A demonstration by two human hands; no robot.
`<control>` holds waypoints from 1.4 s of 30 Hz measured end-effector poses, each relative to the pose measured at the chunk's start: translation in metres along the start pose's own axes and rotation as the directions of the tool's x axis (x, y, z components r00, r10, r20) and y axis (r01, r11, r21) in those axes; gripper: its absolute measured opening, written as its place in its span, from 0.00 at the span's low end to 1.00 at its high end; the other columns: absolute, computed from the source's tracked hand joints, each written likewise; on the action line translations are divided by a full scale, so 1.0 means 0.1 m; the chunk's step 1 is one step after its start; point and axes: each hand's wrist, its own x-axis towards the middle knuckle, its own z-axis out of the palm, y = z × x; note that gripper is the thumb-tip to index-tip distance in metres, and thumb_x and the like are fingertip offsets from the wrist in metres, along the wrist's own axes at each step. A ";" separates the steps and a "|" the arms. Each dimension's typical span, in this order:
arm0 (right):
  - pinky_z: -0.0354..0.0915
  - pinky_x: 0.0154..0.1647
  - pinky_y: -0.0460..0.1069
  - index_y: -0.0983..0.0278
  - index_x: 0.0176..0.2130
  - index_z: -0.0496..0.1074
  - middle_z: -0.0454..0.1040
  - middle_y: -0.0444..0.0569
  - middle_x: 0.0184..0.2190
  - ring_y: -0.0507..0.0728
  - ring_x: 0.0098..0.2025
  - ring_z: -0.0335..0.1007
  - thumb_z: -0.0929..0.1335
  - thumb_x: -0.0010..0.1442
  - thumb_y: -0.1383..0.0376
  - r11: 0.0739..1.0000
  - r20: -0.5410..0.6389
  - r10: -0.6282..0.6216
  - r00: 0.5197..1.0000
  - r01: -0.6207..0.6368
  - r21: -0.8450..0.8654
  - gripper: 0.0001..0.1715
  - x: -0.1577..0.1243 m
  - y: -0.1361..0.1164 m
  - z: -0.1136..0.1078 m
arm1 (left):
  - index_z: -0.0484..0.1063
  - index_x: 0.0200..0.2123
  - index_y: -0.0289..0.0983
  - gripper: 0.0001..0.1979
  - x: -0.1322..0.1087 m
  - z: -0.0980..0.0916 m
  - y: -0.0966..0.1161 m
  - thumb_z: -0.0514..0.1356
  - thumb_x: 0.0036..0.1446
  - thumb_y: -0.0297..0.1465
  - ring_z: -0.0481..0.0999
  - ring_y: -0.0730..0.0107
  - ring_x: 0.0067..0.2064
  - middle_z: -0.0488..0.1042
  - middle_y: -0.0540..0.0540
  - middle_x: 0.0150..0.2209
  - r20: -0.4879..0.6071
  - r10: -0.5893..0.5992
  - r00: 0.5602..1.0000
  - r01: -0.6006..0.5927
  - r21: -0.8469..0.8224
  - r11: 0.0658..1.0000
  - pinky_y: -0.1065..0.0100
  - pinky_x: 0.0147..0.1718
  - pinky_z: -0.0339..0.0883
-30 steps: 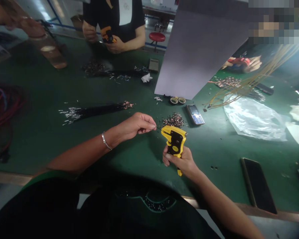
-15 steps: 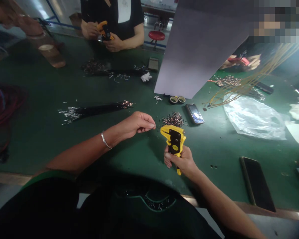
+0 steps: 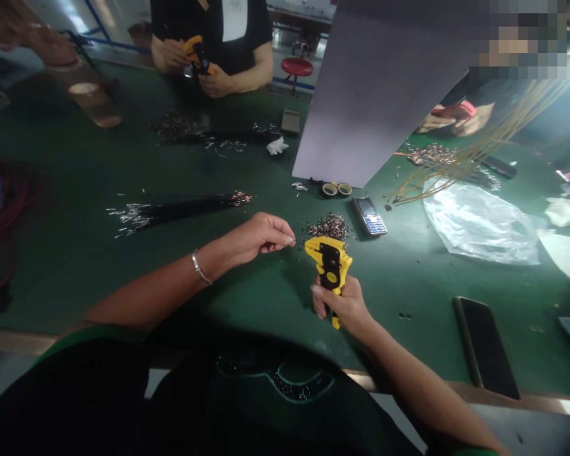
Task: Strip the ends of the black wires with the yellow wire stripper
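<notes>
My right hand (image 3: 342, 306) is wrapped round the handles of a yellow and black wire stripper (image 3: 329, 266), held upright above the green table (image 3: 76, 266). My left hand (image 3: 259, 237) is pinched on a thin piece of wire, its fingertips just left of the tool's jaws. A small pile of wire bits (image 3: 330, 227) lies right behind the tool. A bundle of black wires with bare ends (image 3: 180, 209) lies further left.
A keypad phone (image 3: 369, 216), two tape rolls (image 3: 337, 189) and a grey board (image 3: 380, 95) stand behind. A plastic bag (image 3: 479, 225) and a dark smartphone (image 3: 485, 347) lie at right. Across the table a person (image 3: 209, 50) holds another stripper. A jar (image 3: 88, 95) stands far left.
My right hand has squeezed the stripper's handles a little closer and shifted slightly left. My left hand stays pinched beside the jaws. The person opposite has raised their tool.
</notes>
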 end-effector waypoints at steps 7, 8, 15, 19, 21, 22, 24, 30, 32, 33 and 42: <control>0.57 0.13 0.46 0.63 0.27 0.64 0.65 0.39 0.11 0.50 0.11 0.57 0.72 0.55 0.55 0.999 -0.010 -0.005 1.000 0.004 -0.043 0.18 0.02 0.01 0.01 | 0.75 0.24 0.34 0.03 -0.01 0.01 0.01 0.64 0.44 0.28 0.59 0.80 0.20 0.66 0.51 0.18 -0.004 0.000 1.000 0.000 0.008 1.000 0.72 0.19 0.46; 0.57 0.13 0.46 0.62 0.27 0.64 0.65 0.39 0.11 0.50 0.11 0.57 0.72 0.55 0.54 0.999 -0.015 -0.003 1.000 0.002 -0.049 0.18 0.02 0.00 0.01 | 0.75 0.24 0.34 0.03 -0.01 0.01 0.01 0.64 0.44 0.28 0.59 0.80 0.20 0.66 0.51 0.18 -0.004 0.000 1.000 0.000 0.013 1.000 0.72 0.19 0.45; 0.59 0.13 0.46 0.63 0.27 0.66 0.65 0.39 0.11 0.50 0.11 0.58 0.72 0.55 0.56 1.000 -0.006 -0.014 1.000 0.014 0.002 0.16 0.03 0.00 -0.01 | 0.75 0.24 0.34 0.02 -0.01 0.01 0.00 0.64 0.44 0.27 0.59 0.81 0.20 0.66 0.51 0.18 -0.001 0.006 1.000 -0.006 0.029 1.000 0.72 0.19 0.46; 0.59 0.14 0.46 0.64 0.27 0.66 0.66 0.40 0.12 0.51 0.12 0.59 0.72 0.56 0.58 1.000 -0.002 -0.030 1.000 0.030 0.008 0.16 0.03 0.00 -0.02 | 0.75 0.24 0.33 0.02 -0.02 0.02 0.00 0.64 0.43 0.27 0.59 0.81 0.20 0.66 0.51 0.18 -0.003 0.005 1.000 -0.005 0.033 0.999 0.72 0.19 0.45; 0.59 0.14 0.46 0.64 0.27 0.66 0.66 0.40 0.12 0.51 0.12 0.60 0.72 0.57 0.58 0.999 0.001 -0.035 0.999 0.035 -0.010 0.16 0.03 0.01 -0.02 | 0.75 0.24 0.33 0.02 -0.02 0.02 -0.01 0.64 0.43 0.27 0.59 0.81 0.20 0.67 0.51 0.18 -0.005 0.004 1.000 -0.004 0.035 0.999 0.72 0.19 0.45; 0.58 0.14 0.46 0.64 0.27 0.67 0.66 0.40 0.12 0.51 0.12 0.60 0.72 0.57 0.57 0.999 -0.001 -0.035 0.999 0.035 -0.018 0.16 0.03 0.01 -0.03 | 0.75 0.24 0.33 0.02 -0.02 0.02 -0.01 0.64 0.43 0.27 0.59 0.81 0.20 0.67 0.51 0.18 -0.006 0.005 1.000 -0.005 0.035 0.999 0.72 0.19 0.45; 0.58 0.14 0.46 0.65 0.28 0.67 0.66 0.41 0.12 0.51 0.12 0.60 0.72 0.57 0.57 0.999 -0.007 -0.030 1.000 0.030 -0.032 0.16 0.04 0.01 -0.04 | 0.75 0.24 0.34 0.02 -0.03 0.02 -0.01 0.64 0.43 0.27 0.59 0.80 0.20 0.67 0.51 0.18 -0.003 0.008 1.000 -0.007 0.034 0.999 0.72 0.19 0.45; 0.68 0.26 0.51 0.65 0.36 0.69 0.71 0.44 0.20 0.55 0.21 0.68 0.73 0.56 0.57 0.995 0.020 -0.083 0.996 0.081 0.056 0.15 0.09 -0.01 -0.07 | 0.75 0.24 0.34 0.01 -0.01 -0.04 0.01 0.64 0.43 0.27 0.59 0.81 0.19 0.66 0.51 0.18 -0.036 0.022 0.999 -0.021 0.031 0.999 0.72 0.19 0.45; 0.71 0.34 0.55 0.64 0.38 0.70 0.73 0.46 0.25 0.57 0.27 0.71 0.74 0.54 0.56 0.992 0.019 -0.097 0.995 0.096 0.081 0.18 0.11 -0.04 -0.08 | 0.74 0.23 0.34 0.01 0.00 -0.06 0.03 0.63 0.44 0.26 0.58 0.81 0.19 0.64 0.52 0.16 -0.068 0.024 0.997 -0.022 0.025 0.999 0.72 0.19 0.44; 0.71 0.37 0.56 0.64 0.40 0.70 0.74 0.47 0.28 0.58 0.29 0.72 0.75 0.53 0.56 0.992 0.018 -0.099 0.995 0.097 0.086 0.20 0.12 -0.06 -0.08 | 0.74 0.23 0.34 0.01 0.01 -0.07 0.03 0.63 0.44 0.26 0.58 0.81 0.19 0.64 0.52 0.16 -0.077 0.027 0.997 -0.026 0.018 1.000 0.72 0.19 0.44; 0.69 0.48 0.59 0.65 0.49 0.69 0.76 0.54 0.41 0.62 0.41 0.75 0.75 0.52 0.58 0.983 0.193 -0.076 0.978 0.042 0.176 0.27 0.14 -0.11 -0.18 | 0.75 0.23 0.34 0.01 0.00 -0.06 0.04 0.63 0.43 0.26 0.57 0.82 0.18 0.63 0.52 0.16 -0.098 0.006 0.995 -0.010 -0.040 0.999 0.72 0.19 0.42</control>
